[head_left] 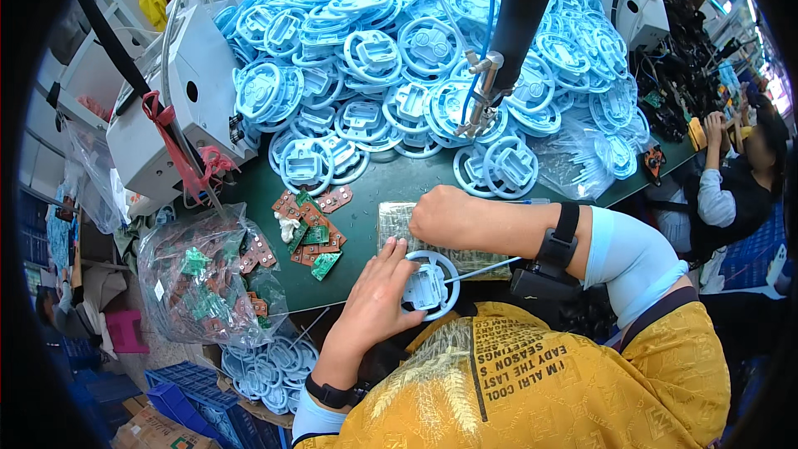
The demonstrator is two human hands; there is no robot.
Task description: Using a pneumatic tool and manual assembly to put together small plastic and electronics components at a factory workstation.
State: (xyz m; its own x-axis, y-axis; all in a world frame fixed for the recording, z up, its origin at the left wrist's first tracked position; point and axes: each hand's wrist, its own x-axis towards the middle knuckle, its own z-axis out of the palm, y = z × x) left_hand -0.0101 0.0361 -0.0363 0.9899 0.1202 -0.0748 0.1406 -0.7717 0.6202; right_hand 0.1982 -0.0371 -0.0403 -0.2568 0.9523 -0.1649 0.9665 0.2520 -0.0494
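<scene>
Close to my body, my left hand [378, 293] grips the left rim of a light blue plastic steering-wheel-shaped part [426, 289], its fingers and thumb around the edge. A thin pale rod [484, 269] runs from this part to the right. Just beyond, my right hand [437, 216] is closed in a fist over a tape-covered pad [394, 220] at the table's near edge. Whatever that fist holds, if anything, is hidden. My right forearm crosses above the pad and covers much of it.
A large heap of light blue wheel parts [432, 46] fills the far side of the green table [366, 191]. A black tool [519, 21] hangs over it. Brown and green circuit boards [316, 229] and a plastic bag of boards [195, 278] are left. Another person [731, 175] sits right.
</scene>
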